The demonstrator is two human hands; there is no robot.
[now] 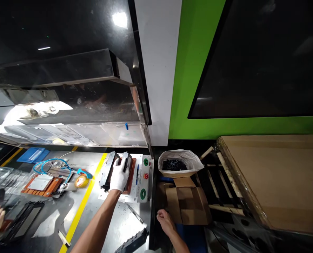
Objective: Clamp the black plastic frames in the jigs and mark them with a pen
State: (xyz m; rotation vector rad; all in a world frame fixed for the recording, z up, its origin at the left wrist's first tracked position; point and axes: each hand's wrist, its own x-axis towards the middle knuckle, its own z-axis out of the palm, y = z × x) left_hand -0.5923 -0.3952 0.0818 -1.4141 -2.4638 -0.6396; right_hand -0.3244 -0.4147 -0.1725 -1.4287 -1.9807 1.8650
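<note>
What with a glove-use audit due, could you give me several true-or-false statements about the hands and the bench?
1. The left hand, in a white glove, grips a black rectangular plastic frame. True.
2. The right hand is gloved too. False: it is bare, beside the brown cardboard box.
3. The white plastic bag holds dark pieces. True.
4. The yellow tape stripe on the grey metal bench runs right of the left hand. False: it runs to its left.

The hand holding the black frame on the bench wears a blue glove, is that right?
Not quite. The head view shows the left hand wearing a white glove, not a blue one, as it holds the black frame on the bench.
</note>
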